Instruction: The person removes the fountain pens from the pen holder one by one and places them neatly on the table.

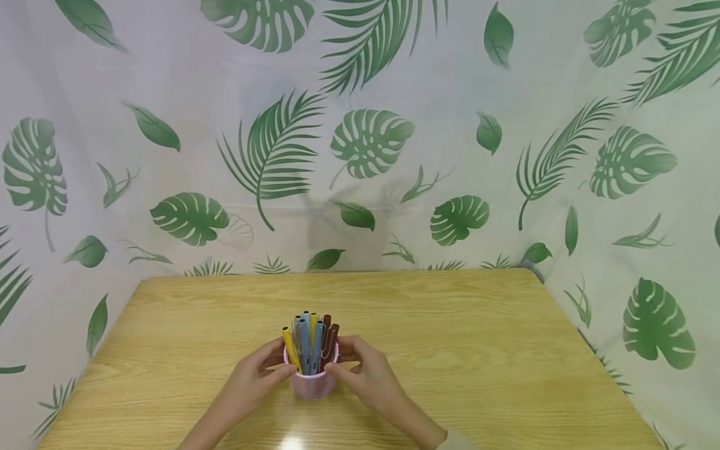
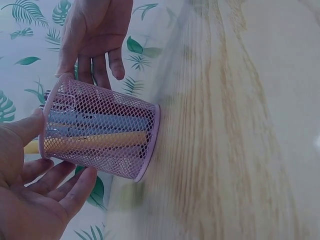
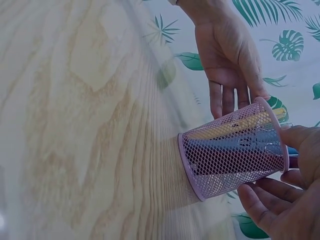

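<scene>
A pink mesh pen cup [image 1: 312,387] is upright at the table's near middle, its base at or close to the tabletop. Several pens stand in it: yellow pens [image 1: 289,345], blue pens [image 1: 305,340], dark brown pens [image 1: 334,337] and a greyish one. From the left side, my left hand [image 1: 255,375] holds the cup's rim, thumb at the near edge and fingers around the side. My right hand [image 1: 368,374] grips the rim likewise from the right. In the left wrist view, mesh [image 2: 100,130] lies between both hands; the pens show through it.
The wooden table [image 1: 478,350] stretches out around the cup on all sides. Behind it and along both sides hangs a white cloth [image 1: 427,137] printed with green leaves. A bright light reflection falls on the tabletop near the front edge.
</scene>
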{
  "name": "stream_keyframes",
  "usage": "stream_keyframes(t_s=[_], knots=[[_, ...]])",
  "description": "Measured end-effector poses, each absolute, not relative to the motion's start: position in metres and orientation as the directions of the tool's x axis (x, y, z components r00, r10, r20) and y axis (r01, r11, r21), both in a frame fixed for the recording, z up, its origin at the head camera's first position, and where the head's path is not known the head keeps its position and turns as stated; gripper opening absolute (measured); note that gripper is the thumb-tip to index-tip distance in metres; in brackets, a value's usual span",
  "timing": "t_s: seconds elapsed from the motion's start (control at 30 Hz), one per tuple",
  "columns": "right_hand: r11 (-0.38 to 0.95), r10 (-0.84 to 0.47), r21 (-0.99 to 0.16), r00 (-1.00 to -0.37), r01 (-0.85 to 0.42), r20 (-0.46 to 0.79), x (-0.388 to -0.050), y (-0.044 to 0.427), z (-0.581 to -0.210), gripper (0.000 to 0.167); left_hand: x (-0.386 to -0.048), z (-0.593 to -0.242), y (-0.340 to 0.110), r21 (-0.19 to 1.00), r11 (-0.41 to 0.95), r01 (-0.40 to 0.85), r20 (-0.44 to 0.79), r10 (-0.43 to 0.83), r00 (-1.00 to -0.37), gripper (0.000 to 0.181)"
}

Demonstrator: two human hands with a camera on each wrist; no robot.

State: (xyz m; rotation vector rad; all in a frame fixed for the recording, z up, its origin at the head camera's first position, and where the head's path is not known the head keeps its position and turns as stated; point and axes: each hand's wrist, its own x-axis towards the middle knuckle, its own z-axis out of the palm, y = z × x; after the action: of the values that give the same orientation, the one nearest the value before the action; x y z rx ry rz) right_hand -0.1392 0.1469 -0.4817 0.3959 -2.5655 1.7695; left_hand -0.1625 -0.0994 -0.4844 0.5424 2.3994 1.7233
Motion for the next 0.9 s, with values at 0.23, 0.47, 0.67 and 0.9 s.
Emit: stream_keyframes(t_s=[0.23, 0.47, 0.67, 0.9], knots=[[0.328, -0.223, -0.919, -0.963, -0.220, 0.151, -0.137, 0.138, -0.481, 0.044, -0.158, -0.486, -0.109, 0.943, 0.252, 0.219, 0.115, 0.372, -0.921, 0.058], [0.325, -0.234, -0.912, -0.956, -0.249, 0.177, -0.135, 0.132, -0.482, 0.045, -0.154, -0.487, -0.116, 0.948, 0.245, 0.202, 0.104, 0.360, -0.927, 0.056], [0.324, -0.240, -0.915, -0.956, -0.240, 0.166, -0.135, 0.128, -0.482, 0.046, -0.152, -0.486, -0.120, 0.949, 0.255, 0.188, 0.092, 0.347, -0.933, 0.056], [0.332, -0.238, -0.911, -0.956, -0.246, 0.171, -0.135, 0.129, -0.481, 0.046, -0.151, -0.486, -0.119, 0.953, 0.248, 0.173, 0.080, 0.346, -0.935, 0.057]])
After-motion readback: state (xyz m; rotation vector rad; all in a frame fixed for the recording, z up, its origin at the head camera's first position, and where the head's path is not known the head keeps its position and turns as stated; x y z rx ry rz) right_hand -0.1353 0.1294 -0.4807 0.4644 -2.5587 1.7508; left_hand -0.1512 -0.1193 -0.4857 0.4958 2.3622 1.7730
